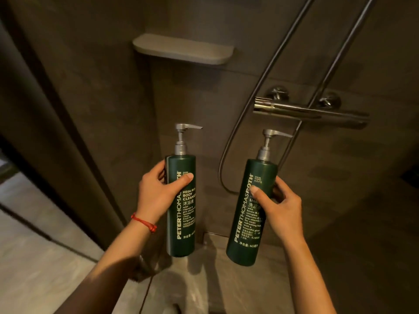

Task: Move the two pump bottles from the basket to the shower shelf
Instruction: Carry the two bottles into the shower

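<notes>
1. Both forearms reach up from the bottom edge, the left one wearing a red string bracelet (145, 222) at the wrist; elbows and body are cut off below the frame.
2. Wrapped round the body cleanser bottle (181, 207) is the left hand (156, 196), thumb across the label, fingers behind. It holds the bottle upright, likely so it can be set down on its base.
3. Opposite, the right hand (281, 207) clasps the shampoo bottle (251, 211) the same way, thumb in front. This bottle tilts slightly, top leaning right. The thumb covers part of its label.
4. Neither bottle touches the other; each pump nozzle points right. No basket is in view, so both are judged to be out of it and in mid-carry.
5. Behind the shampoo bottle loops the shower hose (229, 155), and the mixer bar (310, 112) sits above it on the wall.
6. Farthest up, the shower shelf (183, 51) juts from the tiled wall, bare on the part that shows and well above both bottles. Lifting is what remains.
</notes>
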A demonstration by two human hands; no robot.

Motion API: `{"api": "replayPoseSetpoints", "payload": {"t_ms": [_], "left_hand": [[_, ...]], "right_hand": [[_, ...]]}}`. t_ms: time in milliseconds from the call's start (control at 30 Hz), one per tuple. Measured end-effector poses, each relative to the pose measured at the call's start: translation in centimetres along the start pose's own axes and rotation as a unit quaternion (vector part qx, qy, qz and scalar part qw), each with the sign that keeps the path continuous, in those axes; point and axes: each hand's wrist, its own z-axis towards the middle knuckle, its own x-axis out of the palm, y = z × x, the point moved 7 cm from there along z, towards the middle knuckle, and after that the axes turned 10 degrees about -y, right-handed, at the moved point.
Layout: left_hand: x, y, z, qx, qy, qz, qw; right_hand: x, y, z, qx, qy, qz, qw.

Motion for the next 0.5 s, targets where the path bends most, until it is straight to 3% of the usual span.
{"api": "replayPoseSetpoints", "payload": {"t_ms": [233,500], "left_hand": [[-0.9,-2.6,4.1,0.037,-0.042,0.000,0.998],[-0.3,-9.7,10.1,0.139,-0.033,-0.039,0.989]], "right_hand": [[3.7,3.8,4.2,-0.059,0.030,0.019,0.998],[6.4,11.2,9.5,-0.141,0.018,0.062,0.988]]}}
